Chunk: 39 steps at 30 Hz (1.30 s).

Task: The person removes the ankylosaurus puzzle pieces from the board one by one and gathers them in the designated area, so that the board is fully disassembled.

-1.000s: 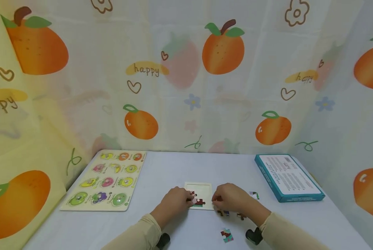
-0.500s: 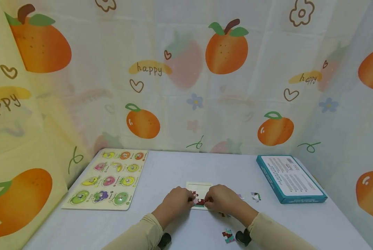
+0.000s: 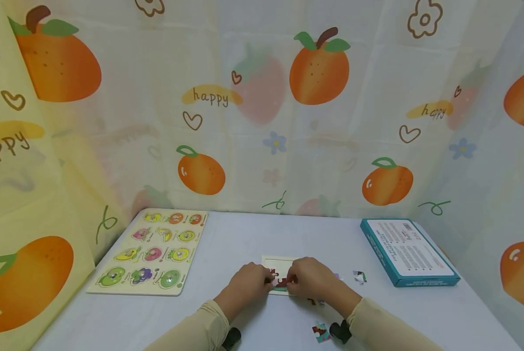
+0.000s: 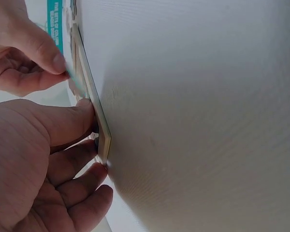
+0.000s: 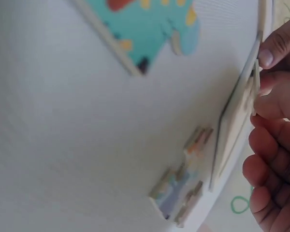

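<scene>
In the head view a small cream puzzle tray [image 3: 284, 260] lies on the table with a few joined brown and green pieces [image 3: 281, 282] in its lower left. My left hand [image 3: 248, 282] holds the tray's left side. The left wrist view has its thumb on the tray rim [image 4: 101, 126] and fingertips against the edge. My right hand [image 3: 311, 277], over the tray's right part, pinches a thin puzzle piece [image 4: 76, 80] between thumb and index finger. That piece is tilted close over the tray and seen nearly edge-on, so its picture is mostly hidden.
Loose puzzle pieces lie around: a teal one [image 3: 320, 332] in front, one [image 3: 359, 277] to the right, and several [image 5: 176, 188] beside the tray. A fruit puzzle board [image 3: 132, 293] stands back left, a teal box [image 3: 409, 248] right. A patterned curtain [image 3: 244, 204] closes the back.
My right hand has moved left from the tray's right edge to over the tray, bringing the puzzle piece beside the joined ones. The left hand keeps its hold.
</scene>
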### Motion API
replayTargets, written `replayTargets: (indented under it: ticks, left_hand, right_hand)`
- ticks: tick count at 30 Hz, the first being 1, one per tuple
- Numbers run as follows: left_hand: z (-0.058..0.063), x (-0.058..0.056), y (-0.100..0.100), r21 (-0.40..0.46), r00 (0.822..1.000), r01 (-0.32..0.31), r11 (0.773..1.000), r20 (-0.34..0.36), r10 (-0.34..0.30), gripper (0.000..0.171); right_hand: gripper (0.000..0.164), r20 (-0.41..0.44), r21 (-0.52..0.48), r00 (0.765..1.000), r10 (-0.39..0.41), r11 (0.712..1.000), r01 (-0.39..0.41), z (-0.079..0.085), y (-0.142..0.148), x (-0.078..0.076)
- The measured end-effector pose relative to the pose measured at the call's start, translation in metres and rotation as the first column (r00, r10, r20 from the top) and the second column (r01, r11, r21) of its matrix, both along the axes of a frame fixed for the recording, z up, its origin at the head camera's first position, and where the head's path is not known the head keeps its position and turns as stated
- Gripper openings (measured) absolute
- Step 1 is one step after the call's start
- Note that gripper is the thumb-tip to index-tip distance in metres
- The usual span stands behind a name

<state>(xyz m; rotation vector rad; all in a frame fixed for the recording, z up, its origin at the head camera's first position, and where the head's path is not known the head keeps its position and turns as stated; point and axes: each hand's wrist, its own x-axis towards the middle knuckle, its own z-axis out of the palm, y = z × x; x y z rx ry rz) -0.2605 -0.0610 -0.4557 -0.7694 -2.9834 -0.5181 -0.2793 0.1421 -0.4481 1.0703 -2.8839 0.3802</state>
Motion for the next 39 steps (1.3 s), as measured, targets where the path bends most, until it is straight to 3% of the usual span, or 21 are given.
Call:
replayTargets:
  ticks: [8, 14, 19, 23, 30, 36, 39]
  left_hand:
    - [0.006, 0.006, 0.003, 0.006, 0.999, -0.022, 1.0, 0.026, 0.022, 0.015]
    - [0.005, 0.005, 0.001, 0.0, 0.998, -0.046, 0.999, 0.041, 0.046, 0.016]
    - [0.004, 0.002, -0.002, -0.003, 0.998, -0.049, 0.999, 0.038, 0.049, 0.017]
    - [0.002, 0.001, -0.003, -0.002, 0.998, -0.05, 0.999, 0.044, 0.05, 0.017]
    - [0.004, 0.003, -0.003, 0.009, 0.997, -0.049, 0.999, 0.055, 0.049, 0.018]
    - [0.003, 0.003, -0.001, 0.034, 0.997, -0.053, 0.998, 0.066, 0.051, 0.017]
    - [0.001, 0.002, 0.0, 0.051, 0.994, -0.063, 0.997, 0.087, 0.058, 0.015]
  right_hand:
    - [0.004, 0.103, 0.019, 0.988, -0.115, 0.993, 0.114, 0.017, 0.028, 0.009]
    - [0.004, 0.21, -0.038, 0.959, -0.19, 0.979, 0.202, 0.025, 0.092, 0.018]
    - [0.007, 0.19, -0.044, 0.956, -0.223, 0.971, 0.236, 0.025, 0.145, 0.024]
    - [0.009, 0.222, -0.031, 0.936, -0.275, 0.957, 0.288, 0.021, 0.169, 0.031]
    - [0.011, 0.295, 0.015, 0.884, -0.362, 0.927, 0.375, 0.013, 0.183, 0.037]
    - [0.011, 0.306, 0.064, 0.888, -0.343, 0.938, 0.341, 0.013, 0.184, 0.037]
    - [0.012, 0.272, 0.075, 0.907, -0.322, 0.947, 0.313, 0.02, 0.179, 0.037]
